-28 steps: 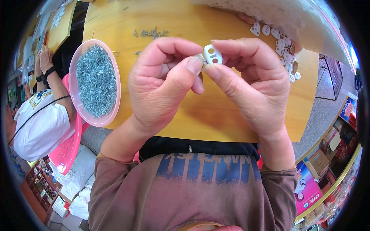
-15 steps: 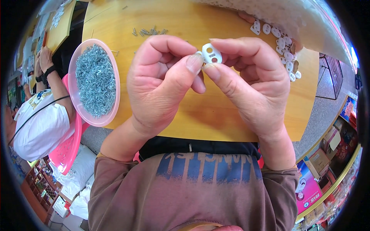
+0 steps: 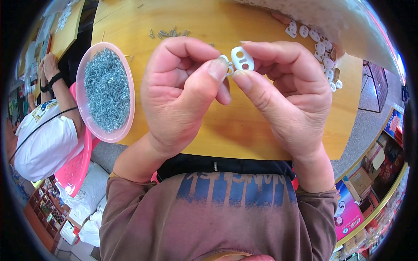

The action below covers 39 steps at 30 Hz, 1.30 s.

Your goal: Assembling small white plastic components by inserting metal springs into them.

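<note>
Both hands raised w/ fingers curled: left hand & right hand pinch-grip white oval clip.

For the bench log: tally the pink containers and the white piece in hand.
Round pink plastic bowl of metal screws: 1
Pink plastic basket: 1
White oval plastic piece, pinched between left hand and right hand: 1
Total: 3

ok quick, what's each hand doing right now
Left hand: closed, fingertips pinching the small white plastic piece from its left edge.
Right hand: closed, holding the same white plastic piece.
</note>
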### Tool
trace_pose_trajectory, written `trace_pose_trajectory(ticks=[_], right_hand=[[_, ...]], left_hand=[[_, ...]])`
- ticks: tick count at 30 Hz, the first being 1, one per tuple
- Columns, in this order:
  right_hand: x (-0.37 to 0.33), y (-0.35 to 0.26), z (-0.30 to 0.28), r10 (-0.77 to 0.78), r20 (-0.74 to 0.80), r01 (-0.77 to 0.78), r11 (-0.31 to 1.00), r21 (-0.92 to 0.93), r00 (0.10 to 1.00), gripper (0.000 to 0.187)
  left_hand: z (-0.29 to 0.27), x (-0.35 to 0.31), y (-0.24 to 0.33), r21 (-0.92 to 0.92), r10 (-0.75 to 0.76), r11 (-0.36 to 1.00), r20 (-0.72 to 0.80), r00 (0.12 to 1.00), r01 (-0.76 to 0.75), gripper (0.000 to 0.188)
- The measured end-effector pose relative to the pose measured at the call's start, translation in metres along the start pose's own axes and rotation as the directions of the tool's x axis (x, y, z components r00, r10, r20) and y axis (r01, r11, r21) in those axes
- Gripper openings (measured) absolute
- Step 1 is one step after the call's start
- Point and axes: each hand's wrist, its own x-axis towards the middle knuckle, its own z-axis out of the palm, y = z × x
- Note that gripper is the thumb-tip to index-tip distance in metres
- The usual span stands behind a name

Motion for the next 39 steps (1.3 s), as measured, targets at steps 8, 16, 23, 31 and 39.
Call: trace_pose_trajectory(ticks=[8,16,23,31,39], right_hand=[[-0.0007,0.0017,-0.0006,0.018,0.013,-0.018,1.0,0.004,1.0,0.027],[-0.0013,0.0024,0.0013,0.023,0.005,-0.023,1.0,-0.019,1.0,0.027],[-0.0013,0.0046,0.0004,-0.033,0.021,0.035,0.994,-0.1,0.999,0.028],[-0.0003,0.0023,0.0006,0.051,-0.004,-0.051,0.997,0.059,0.999,0.026],[0.0027,-0.0015,-0.0071,0.081,0.034,-0.085,0.988,0.127,0.996,0.026]], left_hand=[[0.0034,-0.001,-0.0016,0.016,-0.008,1.0,-0.025,1.0,0.008,0.011],[0.0041,-0.0011,-0.003,0.002,-0.006,1.0,-0.033,0.999,0.006,0.011],[0.0031,-0.0007,-0.0049,-0.025,-0.017,1.0,-0.017,1.0,0.017,0.011],[0.0037,-0.0011,-0.0037,-0.024,-0.007,1.0,-0.003,1.0,0.007,0.013],[0.001,-0.0012,-0.002,0.106,0.079,0.99,0.115,0.99,-0.091,0.018]])
